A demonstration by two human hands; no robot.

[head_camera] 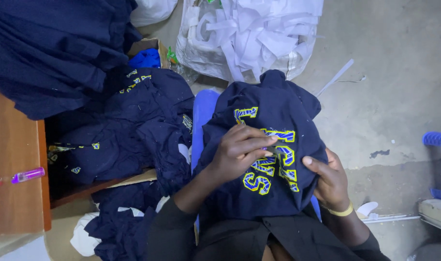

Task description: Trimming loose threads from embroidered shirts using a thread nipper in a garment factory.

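- The navy garment [273, 145], soft rumpled cloth with raised blue-and-yellow stitched letters, lies bunched over the person's lap.
- The left hand [240, 151] presses flat on the lettering, fingertips pinched together on it.
- The right hand [329, 181] clamps the cloth's edge.
- Beside it, a heap of matching garments [138, 125]; behind, a sack of white paper strips [249, 34].

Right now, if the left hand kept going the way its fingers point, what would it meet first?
The left hand points right across the navy garment; it would likely meet the right hand's thumb first, though depth is unclear.
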